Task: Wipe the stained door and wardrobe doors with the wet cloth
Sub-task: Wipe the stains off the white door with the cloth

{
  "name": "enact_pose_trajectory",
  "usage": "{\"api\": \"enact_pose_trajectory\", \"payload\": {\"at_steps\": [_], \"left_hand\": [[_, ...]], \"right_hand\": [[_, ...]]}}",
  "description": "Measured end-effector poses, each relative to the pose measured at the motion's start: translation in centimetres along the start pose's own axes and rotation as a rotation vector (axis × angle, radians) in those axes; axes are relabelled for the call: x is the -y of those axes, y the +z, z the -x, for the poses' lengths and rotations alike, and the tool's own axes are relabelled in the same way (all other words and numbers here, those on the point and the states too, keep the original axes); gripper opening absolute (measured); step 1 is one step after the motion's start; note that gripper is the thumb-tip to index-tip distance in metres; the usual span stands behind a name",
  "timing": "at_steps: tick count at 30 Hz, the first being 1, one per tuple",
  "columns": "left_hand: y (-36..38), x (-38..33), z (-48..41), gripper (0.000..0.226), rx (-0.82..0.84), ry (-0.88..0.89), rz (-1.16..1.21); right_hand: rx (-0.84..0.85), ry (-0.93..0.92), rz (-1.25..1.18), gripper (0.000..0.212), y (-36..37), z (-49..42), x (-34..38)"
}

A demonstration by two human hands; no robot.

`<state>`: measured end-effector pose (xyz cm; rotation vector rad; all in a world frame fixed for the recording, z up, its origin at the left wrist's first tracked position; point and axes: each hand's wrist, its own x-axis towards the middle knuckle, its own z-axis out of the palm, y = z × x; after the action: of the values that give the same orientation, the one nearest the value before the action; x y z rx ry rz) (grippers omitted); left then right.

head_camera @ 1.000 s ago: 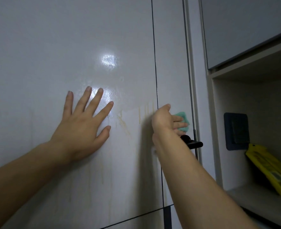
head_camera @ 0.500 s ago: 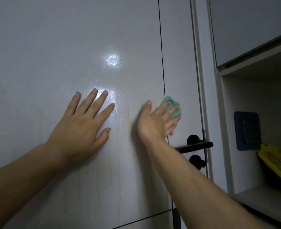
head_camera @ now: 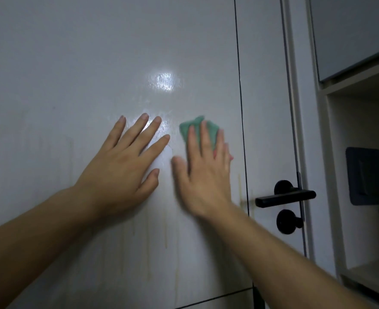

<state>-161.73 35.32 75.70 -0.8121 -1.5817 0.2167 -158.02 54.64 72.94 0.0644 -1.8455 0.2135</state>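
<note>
since the right hand (head_camera: pixel 203 175) stood at the narrow strip by the lever handle (head_camera: pixel 284 198) a second ago, it has carried the wet cloth (head_camera: pixel 186 130) leftward across the vertical seam (head_camera: pixel 240 85) and onto the wide face of the door (head_camera: pixel 83 63); the cloth now lies just beside the left hand (head_camera: pixel 121 172), well clear of the handle. the left hand has not shifted; it rests flat on the door, fingers straight and spread, holding nothing. the right hand's fingers are likewise straight, not curled; they press the cloth flat against the surface rather than clamp it. the hand is blurred, which suggests a stroke in progress.

meaning for the task: the wipe has passed from the handle side to the middle zone; yellowish drip streaks (head_camera: pixel 166 239) remain below both hands and beside the seam near the handle, so the work is judged well short of finished.

orientation: the cloth is a bunched pad, largely hidden under the fingers; its visible part runs roughly side to side across the fingertips, with one corner peaking upward – the true long axis cannot be confirmed.
</note>
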Motion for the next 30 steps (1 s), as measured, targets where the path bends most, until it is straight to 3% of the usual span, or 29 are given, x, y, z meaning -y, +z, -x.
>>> {"api": "enact_pose_trajectory", "payload": {"at_steps": [3, 5, 11, 17, 23, 25, 28, 30], "left_hand": [[-0.3, 0.4, 0.5, 0.066, 0.04, 0.018, 0.019], [-0.5, 0.2, 1.1, 0.065, 0.052, 0.01, 0.015], [-0.3, -2.0, 4.3, 0.066, 0.066, -0.058, -0.022], [-0.3, -1.9, 4.7, 0.065, 0.076, -0.065, -0.012], [-0.7, -1.3, 5.9, 0.067, 0.091, -0.094, -0.012], [-0.6, -1.6, 6.8, 0.068, 0.094, -0.131, -0.013], [-0.6, -1.9, 7.6, 0.068, 0.09, -0.156, -0.01], [-0.5, -2.0, 7.9, 0.067, 0.079, -0.166, -0.007]], "right_hand": [[-0.049, 0.234, -0.096, 0.067, -1.7, -5.1, -1.1], [-0.049, 0.27, -0.123, 0.069, -1.5, -4.7, -0.2], [0.078, -0.028, -0.013, 0.072, 0.4, 5.3, 0.4], [-0.017, 0.19, -0.047, 0.072, -1.7, -3.3, -1.0], [0.146, -0.364, 0.135, 0.071, -0.4, 2.5, -1.1], [0.113, -0.34, 0.155, 0.07, -1.4, -1.4, -1.9], [0.042, -0.111, 0.021, 0.068, -2.9, -8.7, -0.1], [0.014, -0.127, 0.032, 0.069, -2.4, -9.1, 1.8]]}}
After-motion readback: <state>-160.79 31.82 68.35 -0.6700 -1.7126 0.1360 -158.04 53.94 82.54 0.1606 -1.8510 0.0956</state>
